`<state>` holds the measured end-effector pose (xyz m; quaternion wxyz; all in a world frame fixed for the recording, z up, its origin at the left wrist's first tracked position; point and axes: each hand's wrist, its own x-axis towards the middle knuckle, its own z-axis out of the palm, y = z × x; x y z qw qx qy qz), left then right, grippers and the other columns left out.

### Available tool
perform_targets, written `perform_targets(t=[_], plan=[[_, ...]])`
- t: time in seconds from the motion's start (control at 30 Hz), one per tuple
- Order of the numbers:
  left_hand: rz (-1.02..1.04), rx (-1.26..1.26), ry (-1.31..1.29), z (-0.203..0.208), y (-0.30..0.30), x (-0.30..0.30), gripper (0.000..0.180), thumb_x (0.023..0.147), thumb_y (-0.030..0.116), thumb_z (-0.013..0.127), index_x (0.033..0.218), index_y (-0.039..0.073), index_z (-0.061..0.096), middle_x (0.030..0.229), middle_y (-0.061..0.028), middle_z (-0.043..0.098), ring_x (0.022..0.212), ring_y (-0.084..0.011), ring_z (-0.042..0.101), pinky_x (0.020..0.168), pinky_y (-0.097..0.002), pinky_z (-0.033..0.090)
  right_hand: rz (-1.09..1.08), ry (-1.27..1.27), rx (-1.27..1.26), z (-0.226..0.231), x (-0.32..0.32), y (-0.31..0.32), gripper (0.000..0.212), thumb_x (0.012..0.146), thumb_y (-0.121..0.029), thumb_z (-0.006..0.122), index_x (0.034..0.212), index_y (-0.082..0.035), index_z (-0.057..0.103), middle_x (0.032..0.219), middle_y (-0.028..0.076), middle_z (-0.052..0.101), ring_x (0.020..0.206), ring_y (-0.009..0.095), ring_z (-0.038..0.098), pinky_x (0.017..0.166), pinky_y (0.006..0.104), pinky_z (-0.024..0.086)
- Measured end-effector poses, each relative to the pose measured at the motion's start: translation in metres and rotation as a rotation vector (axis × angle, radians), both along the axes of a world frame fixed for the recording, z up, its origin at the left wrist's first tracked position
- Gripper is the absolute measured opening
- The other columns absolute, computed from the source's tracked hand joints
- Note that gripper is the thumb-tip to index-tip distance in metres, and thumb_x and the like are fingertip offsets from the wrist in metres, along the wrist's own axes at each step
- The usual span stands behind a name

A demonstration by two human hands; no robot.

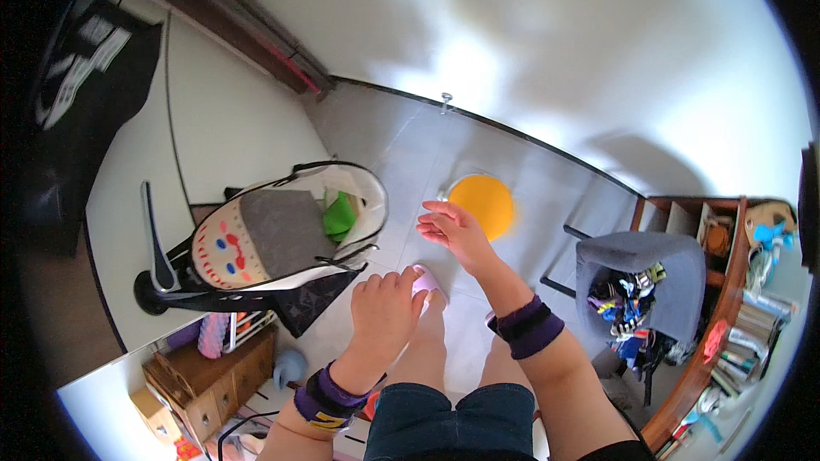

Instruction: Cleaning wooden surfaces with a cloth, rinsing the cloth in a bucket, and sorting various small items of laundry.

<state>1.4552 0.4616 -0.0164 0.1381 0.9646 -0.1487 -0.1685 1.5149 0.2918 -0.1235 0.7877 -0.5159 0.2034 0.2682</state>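
Note:
My left hand is held over my legs with its fingers curled down; whether anything is in them is hidden. My right hand reaches farther forward, its fingers loosely stretched and holding nothing visible. Each wrist wears a purple and black wristband. Beyond the right hand is a round yellow stool top, partly covered by the hand. Left of my hands hangs an open-topped white bag with black trim, a grey panel and a printed face; something green shows inside. Pink slippers are on my feet.
A white door with a metal handle stands at the left, near the bag. At the right, a grey chair carries a pile of colourful cloth items, beside a wooden shelf with books. A wooden drawer cabinet stands lower left.

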Motion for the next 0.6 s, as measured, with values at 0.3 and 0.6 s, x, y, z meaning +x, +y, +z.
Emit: perform_targets(t=[0.3,0.6], plan=[[-0.306,-0.033,0.092,-0.007,-0.147,-0.012,0.035,0.083,0.032,0.065,0.108,0.007,0.064,0.092,-0.0122,0.068,0.083,-0.0311,0.064,0.07,-0.0431,0.05,-0.421,0.185,-0.028,-0.023,-0.103,-0.16,0.032,0.093,-0.014,0.056,0.122,-0.002,0.056,0.101,0.01,0.065,0.091,0.016,0.064,0.08,0.0269,0.054],[-0.632,-0.145,0.124,-0.024,-0.343,-0.064,0.03,0.083,0.028,0.065,0.106,0.008,0.065,0.087,-0.0116,0.067,0.08,-0.0313,0.064,0.069,-0.0411,0.051,-0.764,0.171,-0.08,-0.037,-0.223,-0.335,0.03,0.091,-0.013,0.058,0.119,-0.004,0.058,0.101,0.007,0.066,0.088,0.014,0.064,0.077,0.0263,0.053]])
